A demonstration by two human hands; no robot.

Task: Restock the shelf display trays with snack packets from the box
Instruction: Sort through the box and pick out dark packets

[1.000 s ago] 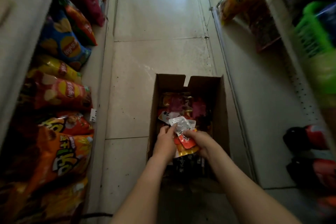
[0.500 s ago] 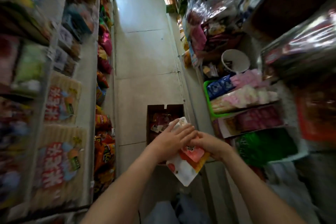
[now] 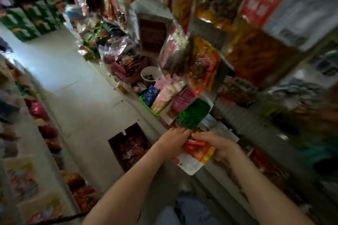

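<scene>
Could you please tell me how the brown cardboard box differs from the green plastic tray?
The brown cardboard box sits on the pale floor; the green plastic tray sits up on the shelf. The box holds a jumbled heap of mostly red packets; the tray holds blue and pink packets packed side by side. Both are open-topped and hold snacks.
</scene>
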